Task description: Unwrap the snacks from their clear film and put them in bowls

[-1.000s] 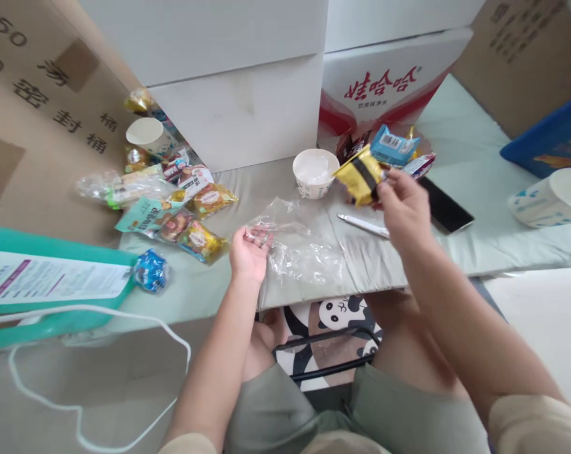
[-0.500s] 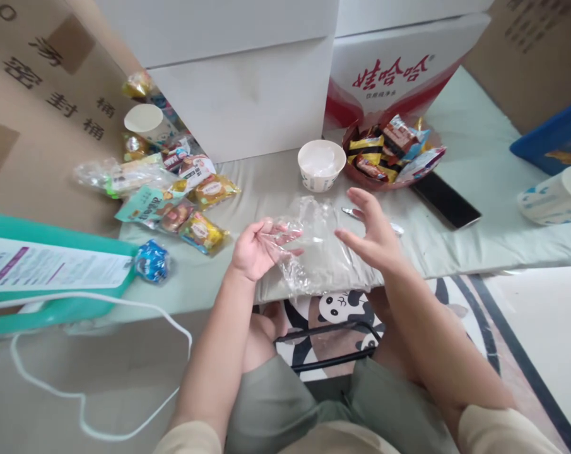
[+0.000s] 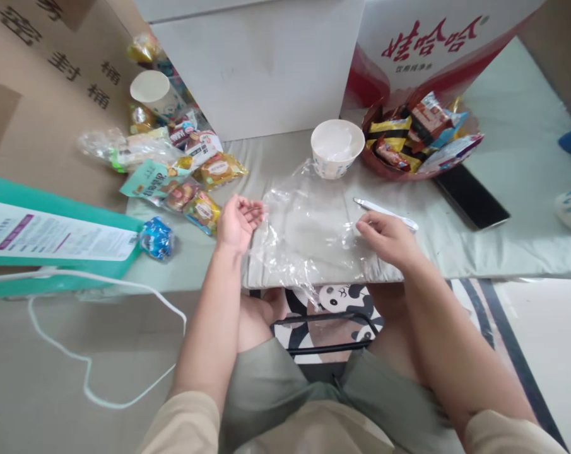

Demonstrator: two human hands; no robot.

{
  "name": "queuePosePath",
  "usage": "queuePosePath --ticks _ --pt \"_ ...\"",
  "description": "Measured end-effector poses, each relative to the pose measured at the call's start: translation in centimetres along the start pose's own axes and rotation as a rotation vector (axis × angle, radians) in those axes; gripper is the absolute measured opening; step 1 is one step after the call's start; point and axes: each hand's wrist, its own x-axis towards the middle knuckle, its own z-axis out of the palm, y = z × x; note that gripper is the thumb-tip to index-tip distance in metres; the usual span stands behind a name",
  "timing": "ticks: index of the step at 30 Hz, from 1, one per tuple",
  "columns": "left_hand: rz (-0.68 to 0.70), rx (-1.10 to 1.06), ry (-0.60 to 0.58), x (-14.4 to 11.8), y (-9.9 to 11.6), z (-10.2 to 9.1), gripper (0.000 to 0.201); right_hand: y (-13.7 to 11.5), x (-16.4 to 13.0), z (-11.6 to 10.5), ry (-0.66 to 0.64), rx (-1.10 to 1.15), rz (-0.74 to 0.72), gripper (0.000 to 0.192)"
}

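My left hand [image 3: 236,222] pinches the left edge of a crinkled clear plastic bag [image 3: 308,236] while my right hand [image 3: 387,238] pinches its right edge, stretching it flat between them on the pale green mat [image 3: 503,170]. A white paper bowl [image 3: 337,148] stands just behind the bag, and a white pen [image 3: 384,213] lies by my right fingers.

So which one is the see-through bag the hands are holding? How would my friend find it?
Start at the big white box at the back and come down past the white paper bowl. The clear plastic bag lies spread on the pale mat, held between the left hand and right hand. Unlike the colourful snack packets nearby, it is see-through and crinkly.
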Motion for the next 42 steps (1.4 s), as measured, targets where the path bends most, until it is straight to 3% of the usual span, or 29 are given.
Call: queuePosePath --ticks 5,7,9,13,16,19,23,25,28,30,32,35,37,39,41,42 --pt "0.069 0.405 -0.254 -2.3 -1.6 -0.3 0.035 1.0 0.1 0.0 0.111 0.082 0.106 0.027" --pt "0.141 0.496 -0.197 -2.6 -2.1 -0.2 0.025 0.9 0.0 -0.1 0.120 0.034 0.113 0.024" --pt "0.168 0.450 -0.063 -2.3 -2.3 0.0 0.010 0.7 -0.1 -0.3 0.110 -0.032 0.116 0.022" --pt "0.075 0.236 0.088 -1.1 -1.4 0.3 0.018 0.7 -0.3 -0.9 0.072 -0.097 0.105 0.023" --pt "0.051 0.205 0.089 -0.8 -0.8 0.2 0.017 1.1 -0.8 -1.5 0.073 -0.164 0.096 0.023" --pt "0.079 0.281 0.011 -0.5 -0.9 -0.2 0.017 1.6 -1.5 -1.7 0.058 -0.198 0.000 0.020" --pt "0.187 0.420 -0.106 -0.1 -1.6 -1.0 0.012 2.7 -1.4 -0.9 0.197 0.065 -0.141 0.057" --pt "0.237 0.459 -0.171 0.0 -1.6 -1.2 0.012 3.2 -0.5 0.0 0.204 0.202 -0.124 0.072" --pt "0.276 0.516 -0.259 -0.1 -1.3 -1.3 0.016 3.1 1.3 1.2 0.153 0.239 -0.052 0.090" --pt "0.273 0.521 -0.299 -0.3 -1.0 -1.3 0.018 2.4 2.5 1.7 0.081 0.192 -0.006 0.081" --pt "0.260 0.482 -0.328 -0.6 -0.8 -1.4 0.024 1.7 3.2 1.8 0.050 0.149 -0.003 0.052" --pt "0.180 0.431 -0.392 -0.6 -0.9 -1.9 0.049 1.2 3.4 1.6 0.238 0.193 -0.103 0.016" --pt "0.150 0.441 -0.387 -0.3 -1.3 -2.3 0.060 1.4 2.9 1.3 0.411 0.290 -0.233 0.020" --pt "0.221 0.424 -0.307 0.3 -1.7 -2.5 0.061 1.9 2.2 1.0 0.461 0.363 -0.358 0.039" --pt "0.323 0.343 -0.247 0.8 -2.0 -2.6 0.061 2.5 1.4 0.7 0.355 0.362 -0.390 0.055" --pt "0.346 0.297 -0.252 1.0 -2.1 -2.6 0.062 2.7 1.2 0.6 0.262 0.333 -0.362 0.053"
